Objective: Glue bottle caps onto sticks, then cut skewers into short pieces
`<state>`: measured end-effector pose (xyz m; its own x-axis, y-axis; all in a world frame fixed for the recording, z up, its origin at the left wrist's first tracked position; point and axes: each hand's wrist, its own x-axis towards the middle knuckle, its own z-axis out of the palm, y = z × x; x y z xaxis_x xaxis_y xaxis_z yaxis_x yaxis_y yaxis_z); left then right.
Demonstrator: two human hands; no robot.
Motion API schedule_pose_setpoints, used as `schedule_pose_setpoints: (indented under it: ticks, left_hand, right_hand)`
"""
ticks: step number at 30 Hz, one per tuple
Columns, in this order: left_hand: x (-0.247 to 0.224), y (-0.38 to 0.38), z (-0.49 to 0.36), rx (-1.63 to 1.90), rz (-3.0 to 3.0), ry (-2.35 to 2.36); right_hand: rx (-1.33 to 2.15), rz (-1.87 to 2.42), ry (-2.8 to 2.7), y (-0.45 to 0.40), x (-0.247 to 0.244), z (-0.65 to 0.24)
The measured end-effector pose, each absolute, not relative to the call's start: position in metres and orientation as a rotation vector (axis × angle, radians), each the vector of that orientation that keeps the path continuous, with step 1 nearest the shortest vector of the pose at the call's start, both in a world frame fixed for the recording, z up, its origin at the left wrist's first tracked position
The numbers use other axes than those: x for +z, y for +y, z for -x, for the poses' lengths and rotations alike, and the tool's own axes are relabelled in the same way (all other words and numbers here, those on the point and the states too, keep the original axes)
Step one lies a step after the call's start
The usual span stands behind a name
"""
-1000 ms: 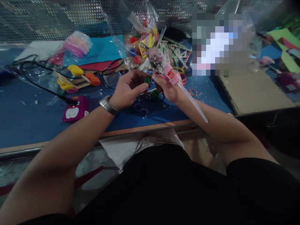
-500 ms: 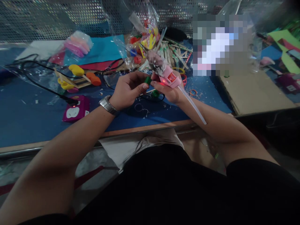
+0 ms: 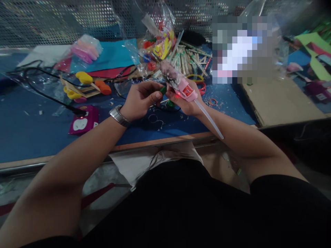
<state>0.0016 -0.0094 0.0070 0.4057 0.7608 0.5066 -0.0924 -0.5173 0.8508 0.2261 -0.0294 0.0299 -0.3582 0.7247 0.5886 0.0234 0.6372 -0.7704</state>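
Note:
My right hand is closed around a pink hot glue gun with a red light glowing on its side. A whitish glue stick sticks out of its back end over my forearm. Pinched between the thumb and fingers of my left hand is a small green piece, close to the fingers of my right hand. What kind of piece it is cannot be made out. Another green piece lies just below, beside a thin stick. The glue gun's tip points up and away from me.
A purple power box with a black cable sits at the left, near a wooden-stick model with yellow and orange parts. Many sticks and plastic bags lie behind my hands. Cardboard covers the right side.
The glue gun has tilted slightly, its nose and trailing glue stick shifting a little left and down. My left hand keeps hold of the green piece, almost unmoved.

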Motion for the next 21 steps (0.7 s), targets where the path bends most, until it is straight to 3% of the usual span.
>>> schedule_pose_setpoints:
  ticks: [21]
  left_hand:
    - [0.0145, -0.0136, -0.0054, 1.012, -1.627, 0.4]
  right_hand:
    - [0.777, 0.67, -1.834, -0.0316, 0.0285, -0.2279]
